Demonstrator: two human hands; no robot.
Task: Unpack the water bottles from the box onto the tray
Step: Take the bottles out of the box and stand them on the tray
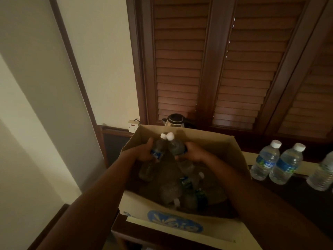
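An open cardboard box (180, 221) with a blue logo stands in front of me. Both hands are inside it. My left hand (144, 152) grips a clear water bottle (158, 150) with a white cap and blue label, tilted up to the right. My right hand (193, 152) grips a second water bottle (175, 145), tilted up to the left, so the two caps nearly touch. Several more bottles (180, 190) lie loose in the dark bottom of the box. Three bottles (264, 162) stand upright right of the box on a pale surface (304, 167), perhaps the tray.
A black and silver electric kettle (174, 120) stands behind the box against brown louvred shutters (234, 69). A white wall socket (132, 126) with a cable sits at the back left. The box rests on dark wooden furniture (119, 230); a cream wall is on the left.
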